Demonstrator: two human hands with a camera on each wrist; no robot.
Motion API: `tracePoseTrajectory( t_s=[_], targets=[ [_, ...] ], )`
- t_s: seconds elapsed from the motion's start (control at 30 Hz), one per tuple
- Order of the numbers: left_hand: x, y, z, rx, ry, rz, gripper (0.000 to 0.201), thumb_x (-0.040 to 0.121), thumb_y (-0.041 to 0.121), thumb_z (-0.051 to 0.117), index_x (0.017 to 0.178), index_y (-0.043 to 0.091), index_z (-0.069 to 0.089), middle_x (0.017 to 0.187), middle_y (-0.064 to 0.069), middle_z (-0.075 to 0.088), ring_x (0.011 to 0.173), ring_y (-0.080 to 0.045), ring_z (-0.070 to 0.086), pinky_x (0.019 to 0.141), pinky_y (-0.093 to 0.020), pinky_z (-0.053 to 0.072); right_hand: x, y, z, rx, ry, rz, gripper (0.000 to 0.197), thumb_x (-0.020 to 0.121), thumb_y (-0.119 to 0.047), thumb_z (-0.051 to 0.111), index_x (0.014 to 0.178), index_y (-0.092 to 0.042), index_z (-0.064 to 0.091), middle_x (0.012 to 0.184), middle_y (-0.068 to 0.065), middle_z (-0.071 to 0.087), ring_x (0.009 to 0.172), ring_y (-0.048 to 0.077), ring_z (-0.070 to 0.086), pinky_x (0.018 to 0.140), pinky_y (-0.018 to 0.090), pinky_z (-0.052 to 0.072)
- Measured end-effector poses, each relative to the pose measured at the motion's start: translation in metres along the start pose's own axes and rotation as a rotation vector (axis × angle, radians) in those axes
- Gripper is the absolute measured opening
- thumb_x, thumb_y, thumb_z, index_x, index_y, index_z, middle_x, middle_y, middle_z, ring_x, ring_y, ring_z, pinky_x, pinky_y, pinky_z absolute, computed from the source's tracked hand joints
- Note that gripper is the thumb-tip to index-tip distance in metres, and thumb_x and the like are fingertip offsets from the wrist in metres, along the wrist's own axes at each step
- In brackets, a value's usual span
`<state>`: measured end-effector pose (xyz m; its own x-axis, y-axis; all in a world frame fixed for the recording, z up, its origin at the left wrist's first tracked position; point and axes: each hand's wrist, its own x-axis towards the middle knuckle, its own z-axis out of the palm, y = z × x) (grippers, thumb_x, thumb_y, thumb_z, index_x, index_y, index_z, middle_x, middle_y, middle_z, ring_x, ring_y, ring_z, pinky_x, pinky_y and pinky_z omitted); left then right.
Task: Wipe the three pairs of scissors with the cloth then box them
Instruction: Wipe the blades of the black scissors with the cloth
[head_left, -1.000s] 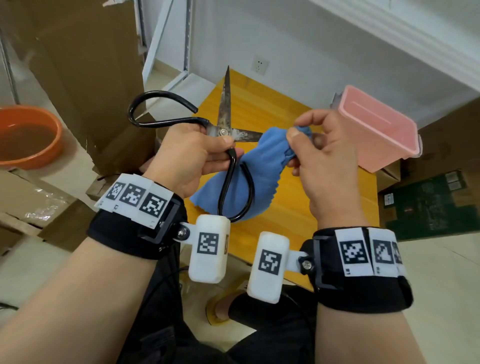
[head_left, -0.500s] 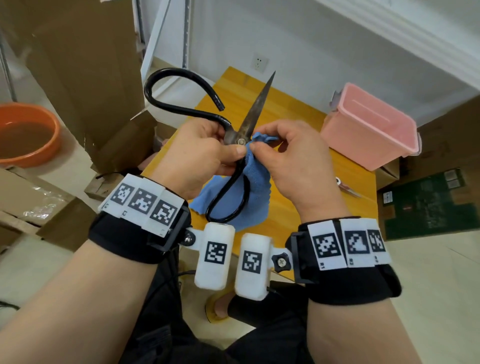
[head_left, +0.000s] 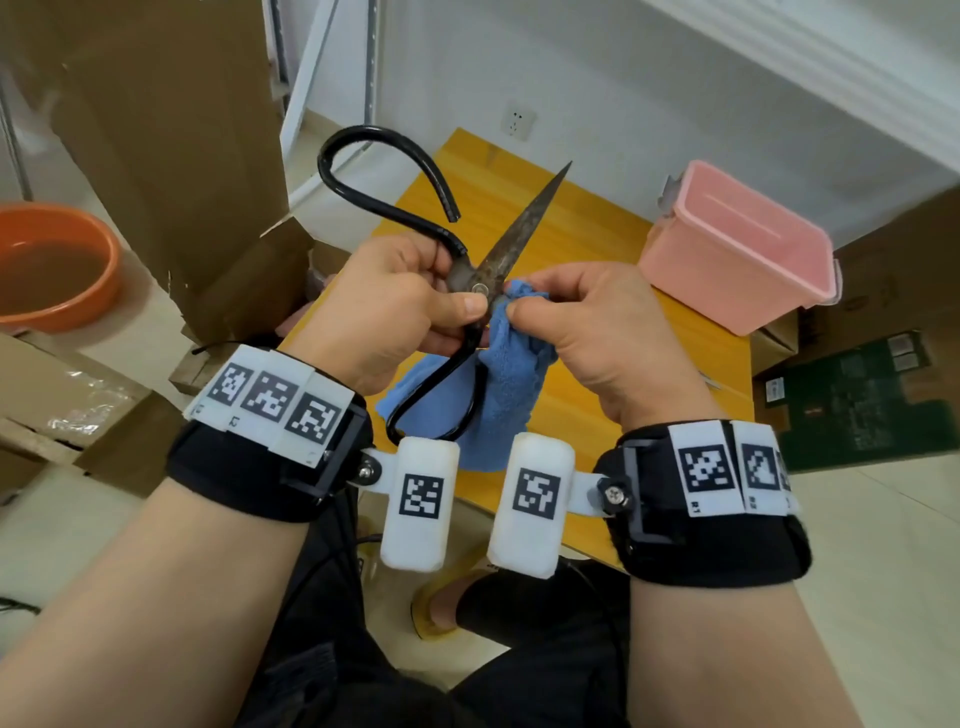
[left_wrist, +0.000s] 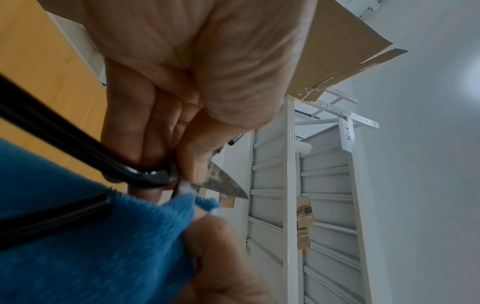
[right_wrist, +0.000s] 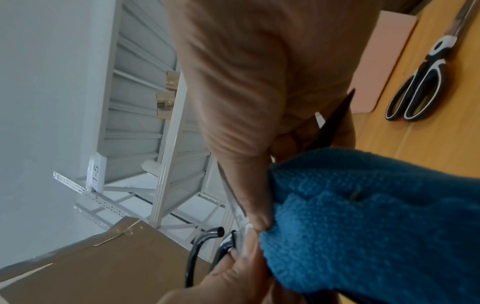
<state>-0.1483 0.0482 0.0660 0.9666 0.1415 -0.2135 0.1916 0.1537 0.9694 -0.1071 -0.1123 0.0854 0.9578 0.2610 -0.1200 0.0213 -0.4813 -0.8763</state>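
Black-handled iron scissors (head_left: 470, 291) gripped at pivot by left hand (head_left: 384, 306); blue cloth (head_left: 506, 374) pinched by right hand (head_left: 597, 332) against lower blade. Risk: fingers cut if blades swing shut or cloth slips.

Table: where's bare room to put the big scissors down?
Bare table on the far side, left of the pink box. Crowded near the edge: both hands, cloth, and the second scissors beside the box.
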Motion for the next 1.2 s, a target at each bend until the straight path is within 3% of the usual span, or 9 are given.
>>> tracePoseTrajectory(
  t_s=[0.1, 0.2, 0.3, 0.37, 0.63, 0.83, 0.9, 1.07, 1.2],
  targets=[
    [-0.002, 0.001, 0.000, -0.017, -0.023, -0.002, 0.024, 0.086, -0.013, 0.062, 0.099, 0.003, 0.049, 0.090, -0.025, 0.052, 0.051, -0.018, 0.069, 0.044, -0.023, 0.051, -0.002, 0.002, -0.003, 0.002, -0.011, 0.010, 0.012, 0.084, -0.004, 0.070, 0.092, -0.009, 0.077, 0.085, 0.009, 0.076, 0.068, 0.006, 0.067, 0.057, 0.018, 0.051],
    [0.000, 0.002, -0.001, 0.009, -0.040, -0.001, 0.020, 0.087, -0.012, 0.063, 0.105, -0.010, 0.054, 0.087, -0.025, 0.054, 0.053, -0.019, 0.069, 0.046, -0.024, 0.053, -0.003, 0.001, -0.005, -0.005, -0.019, 0.003, 0.008, 0.085, -0.008, 0.071, 0.091, -0.009, 0.077, 0.079, 0.006, 0.075, 0.065, 0.005, 0.066, 0.055, 0.019, 0.048],
    [0.002, 0.000, -0.002, 0.083, -0.039, 0.003, 0.024, 0.085, -0.007, 0.067, 0.104, -0.014, 0.054, 0.081, -0.020, 0.053, 0.062, -0.026, 0.063, 0.054, -0.041, 0.060, -0.004, 0.002, -0.001, -0.022, -0.019, -0.009, 0.010, 0.085, -0.017, 0.077, 0.086, -0.007, 0.076, 0.077, 0.010, 0.074, 0.064, 0.007, 0.065, 0.057, 0.023, 0.051],
    [0.001, 0.000, -0.002, 0.097, -0.034, 0.003, 0.021, 0.085, -0.007, 0.069, 0.100, -0.008, 0.055, 0.082, -0.018, 0.053, 0.067, -0.029, 0.060, 0.061, -0.045, 0.060, -0.004, 0.003, 0.002, -0.034, -0.023, -0.001, 0.010, 0.085, -0.018, 0.078, 0.085, -0.008, 0.075, 0.079, 0.010, 0.075, 0.067, 0.010, 0.067, 0.059, 0.026, 0.053],
    [0.000, 0.005, -0.001, 0.048, -0.039, -0.031, 0.025, 0.085, -0.012, 0.064, 0.101, 0.004, 0.053, 0.074, -0.020, 0.053, 0.047, -0.018, 0.067, 0.043, -0.025, 0.052, -0.002, 0.003, -0.002, 0.005, -0.018, 0.065, 0.016, 0.082, -0.011, 0.079, 0.097, -0.006, 0.076, 0.089, 0.009, 0.076, 0.074, 0.015, 0.072, 0.063, 0.026, 0.054],
    [0.002, 0.003, -0.003, -0.005, -0.052, -0.062, 0.024, 0.086, -0.013, 0.062, 0.089, 0.007, 0.048, 0.073, -0.020, 0.062, 0.057, -0.027, 0.072, 0.042, -0.024, 0.051, -0.004, 0.004, -0.006, 0.022, -0.054, 0.068, 0.018, 0.084, -0.005, 0.076, 0.101, -0.001, 0.075, 0.089, 0.012, 0.076, 0.071, 0.013, 0.072, 0.059, 0.022, 0.054],
    [0.003, 0.003, -0.003, -0.019, -0.048, -0.066, 0.023, 0.086, -0.012, 0.062, 0.093, 0.006, 0.049, 0.072, -0.020, 0.063, 0.058, -0.028, 0.072, 0.042, -0.024, 0.051, -0.004, 0.004, -0.007, 0.023, -0.060, 0.069, 0.018, 0.084, -0.005, 0.076, 0.102, -0.002, 0.075, 0.088, 0.011, 0.076, 0.072, 0.012, 0.072, 0.061, 0.022, 0.056],
    [0.004, 0.005, -0.006, -0.053, -0.030, -0.078, 0.027, 0.087, -0.013, 0.061, 0.104, 0.005, 0.051, 0.090, -0.031, 0.058, 0.057, -0.028, 0.072, 0.042, -0.023, 0.051, -0.005, 0.005, -0.009, 0.002, -0.043, 0.069, 0.019, 0.084, -0.007, 0.077, 0.102, -0.003, 0.074, 0.081, 0.005, 0.072, 0.060, 0.003, 0.065, 0.052, 0.016, 0.048],
    [0.005, 0.006, -0.009, -0.047, -0.018, -0.082, 0.027, 0.087, -0.012, 0.062, 0.107, 0.004, 0.052, 0.094, -0.030, 0.058, 0.059, -0.028, 0.073, 0.041, -0.022, 0.050, -0.006, 0.005, -0.012, -0.011, -0.043, 0.058, 0.017, 0.083, -0.006, 0.078, 0.100, -0.006, 0.075, 0.084, 0.007, 0.073, 0.063, 0.004, 0.066, 0.055, 0.017, 0.049]
  ],
)
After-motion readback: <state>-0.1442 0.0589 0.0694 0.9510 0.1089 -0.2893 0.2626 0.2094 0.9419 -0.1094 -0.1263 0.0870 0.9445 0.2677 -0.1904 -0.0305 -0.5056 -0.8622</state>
